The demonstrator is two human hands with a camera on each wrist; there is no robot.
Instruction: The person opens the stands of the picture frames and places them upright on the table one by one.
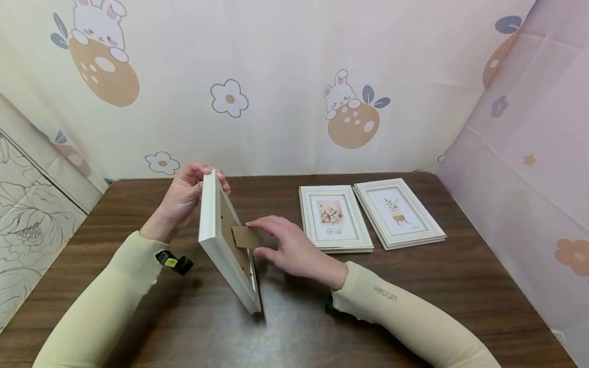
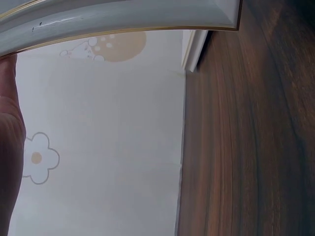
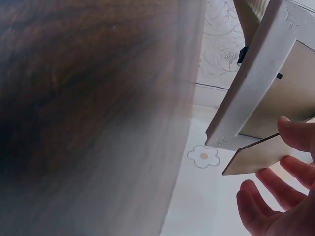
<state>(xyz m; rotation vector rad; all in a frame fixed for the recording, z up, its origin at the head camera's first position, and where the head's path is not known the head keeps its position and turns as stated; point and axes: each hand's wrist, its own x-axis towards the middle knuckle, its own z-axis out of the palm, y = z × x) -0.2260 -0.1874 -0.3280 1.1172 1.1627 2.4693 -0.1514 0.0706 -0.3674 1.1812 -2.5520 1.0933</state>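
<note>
A white picture frame (image 1: 210, 214) stands upright on the table, tilted, with its brown backing board (image 3: 283, 96) facing right. My left hand (image 1: 184, 197) grips its upper edge, fingers over the far side. From the back of the frame a brown easel stand (image 1: 247, 238) sticks out, swung away from the board. My right hand (image 1: 294, 248) pinches this stand between thumb and fingers, clearest in the right wrist view. In the left wrist view, the frame's gold-lined front border (image 2: 147, 17) crosses the top, and part of the left hand (image 2: 10, 128) shows at the left edge.
Two more white picture frames lie face up to the right: one with a flower picture (image 1: 333, 220), the other with a plant-pot picture (image 1: 398, 212). Beneath everything is a dark wooden table (image 1: 294, 327). A patterned curtain (image 1: 276, 138) hangs behind its back edge.
</note>
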